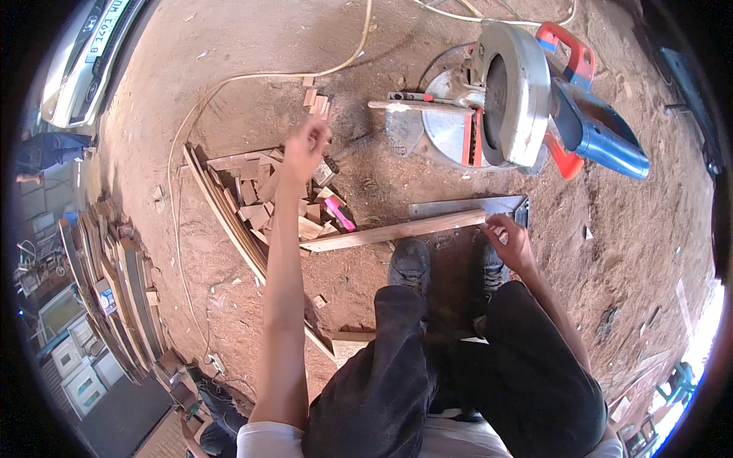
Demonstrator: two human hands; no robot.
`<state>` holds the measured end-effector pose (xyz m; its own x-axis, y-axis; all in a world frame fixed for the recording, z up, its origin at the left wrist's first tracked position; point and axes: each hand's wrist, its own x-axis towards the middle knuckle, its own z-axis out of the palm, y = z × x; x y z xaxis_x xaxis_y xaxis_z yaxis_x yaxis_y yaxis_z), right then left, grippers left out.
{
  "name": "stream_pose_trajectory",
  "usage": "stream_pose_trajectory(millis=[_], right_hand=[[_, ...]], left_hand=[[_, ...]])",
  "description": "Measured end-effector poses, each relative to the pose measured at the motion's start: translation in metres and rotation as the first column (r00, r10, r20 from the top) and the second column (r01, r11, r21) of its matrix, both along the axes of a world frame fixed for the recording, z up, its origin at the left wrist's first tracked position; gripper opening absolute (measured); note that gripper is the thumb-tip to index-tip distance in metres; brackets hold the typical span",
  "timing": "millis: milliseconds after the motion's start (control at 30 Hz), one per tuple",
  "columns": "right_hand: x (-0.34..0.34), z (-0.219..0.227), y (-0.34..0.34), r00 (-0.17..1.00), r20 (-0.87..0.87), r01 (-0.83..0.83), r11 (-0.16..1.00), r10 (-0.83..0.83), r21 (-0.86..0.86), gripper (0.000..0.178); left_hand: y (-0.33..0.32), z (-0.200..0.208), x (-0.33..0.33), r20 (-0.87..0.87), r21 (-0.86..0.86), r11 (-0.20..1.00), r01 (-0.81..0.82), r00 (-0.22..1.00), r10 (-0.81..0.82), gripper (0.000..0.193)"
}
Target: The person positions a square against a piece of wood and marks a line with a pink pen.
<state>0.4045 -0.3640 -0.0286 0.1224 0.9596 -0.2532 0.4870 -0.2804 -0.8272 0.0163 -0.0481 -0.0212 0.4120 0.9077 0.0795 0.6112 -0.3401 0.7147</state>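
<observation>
My left hand (307, 145) is stretched out above a pile of small wood offcuts (256, 195), fingers curled; whether it holds a piece I cannot tell. My right hand (510, 239) rests on the right end of a long wooden strip (393, 231) lying across the dirt floor in front of my shoes (410, 262). A metal square (477, 206) lies just behind that end. A mitre saw (511, 99) with a round blade guard, red handle and blue motor stands further back.
Thin wooden slats (229, 221) lie beside the offcut pile. A cable (183, 137) curves over the ground. Stacked boards (114, 282) line the left side. A parked car (88, 53) shows at the top left, and another person's legs (46, 153) at the far left.
</observation>
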Motion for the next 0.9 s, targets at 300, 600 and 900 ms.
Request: stream_pose_trajectory(millis=[300,600,900], right_hand=[[-0.021,-0.005,0.012,0.954,0.224,-0.238,0.958,0.2,0.16,0.027],[-0.008,-0.028,0.01,0.841,0.482,-0.349,0.927,0.245,0.138,0.051],[0.004,-0.04,0.023,0.884,0.404,-0.315,0.939,0.236,0.141,0.049]], left_hand=[[-0.13,-0.003,-0.07,-0.473,0.06,0.943,0.326,0.842,-0.261,0.038],[-0.14,0.007,-0.061,-0.476,0.031,0.987,0.156,0.871,-0.122,0.028],[-0.208,-0.019,-0.021,-0.174,-0.189,0.982,0.006,0.984,-0.04,0.044]])
